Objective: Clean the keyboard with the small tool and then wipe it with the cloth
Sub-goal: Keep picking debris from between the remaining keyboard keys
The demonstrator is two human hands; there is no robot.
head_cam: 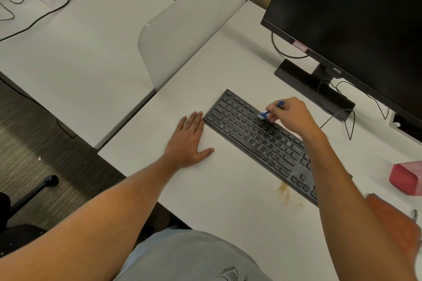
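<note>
Matte black plastic, the keyboard (262,141) lies slantwise across the middle of the frame on the smooth pale worktop (228,201), its low flat keys dulled with dust toward the lower right end. Above its upper rows the right hand (291,116) pinches a small blue-handled cleaning brush (271,110) between fingertips and thumb, the pale head of the tool touching the keys. The left hand (190,138) rests flat on the worktop, fingers straight and together, thumb out, fingertips just beside the keyboard's left corner. A scatter of tan crumbs (285,191) sits on the worktop beside the keyboard's near edge. At the right edge lies a folded pink cloth (406,177) with a woven texture. A glossy black monitor (356,18) fills the upper right.
</note>
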